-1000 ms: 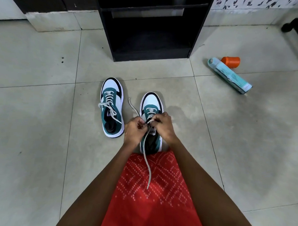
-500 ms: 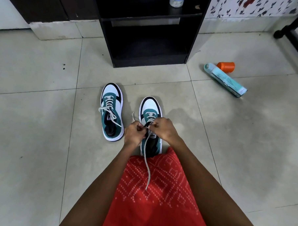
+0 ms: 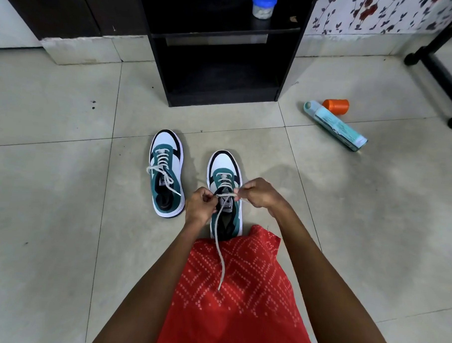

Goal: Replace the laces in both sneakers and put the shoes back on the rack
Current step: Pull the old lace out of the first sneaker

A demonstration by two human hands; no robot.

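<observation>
Two white, teal and black sneakers stand side by side on the tiled floor, toes pointing away from me. The left sneaker (image 3: 167, 175) is laced, with its white lace ends lying loose. Over the tongue of the right sneaker (image 3: 225, 189), my left hand (image 3: 201, 205) and my right hand (image 3: 257, 193) each pinch the white lace (image 3: 220, 249). A short stretch of lace runs taut between the two hands. One long end trails down onto my red patterned garment.
A black open rack (image 3: 221, 65) stands straight ahead, with a blue-lidded jar (image 3: 264, 4) on its upper shelf. At the right, a teal spray can (image 3: 334, 125) lies on the floor beside an orange cap (image 3: 336, 106). A black stand leg (image 3: 441, 74) is at far right.
My hands have drawn apart a little over the right sneaker, and the lace end that lay to its left has been pulled in. The view has tilted up, showing more of the rack.
</observation>
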